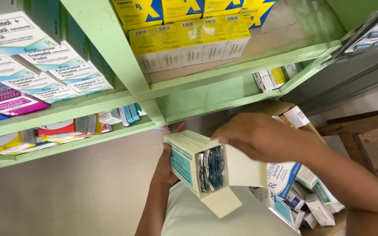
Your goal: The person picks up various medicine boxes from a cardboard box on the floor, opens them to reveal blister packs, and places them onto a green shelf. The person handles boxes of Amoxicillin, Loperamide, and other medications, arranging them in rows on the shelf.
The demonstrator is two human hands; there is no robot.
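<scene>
- Medicine box (pixel 184 159), pale cream with a teal side panel, sits at the middle of the view, held in the air below the green shelves (pixel 110 52), its end open toward the camera
- Left hand (pixel 166 164) wraps the box from behind and below; this grip is closed on the box, with a thumb tip showing above its top edge
- Right hand (pixel 259 135) comes in from the right and rests on the upper right of the box, fingers bent over the raised side flap (pixel 243 168); this grip pinches the flap, though the fingertips are partly hidden
- Blister strips (pixel 211 168), silver and dark blue, stand on edge inside the open end
- Bottom flap (pixel 222 202) hangs down and forward from the opening
- Cardboard carton (pixel 305 126) stands just behind the right forearm, filled with small white and blue packets (pixel 285 175)
- Yellow and white boxes (pixel 189 43) are lined up on the upper shelf, white and teal boxes (pixel 44 65) stacked at the left
- Wooden stool or frame (pixel 359 126) shows at the right edge, well apart from the box
</scene>
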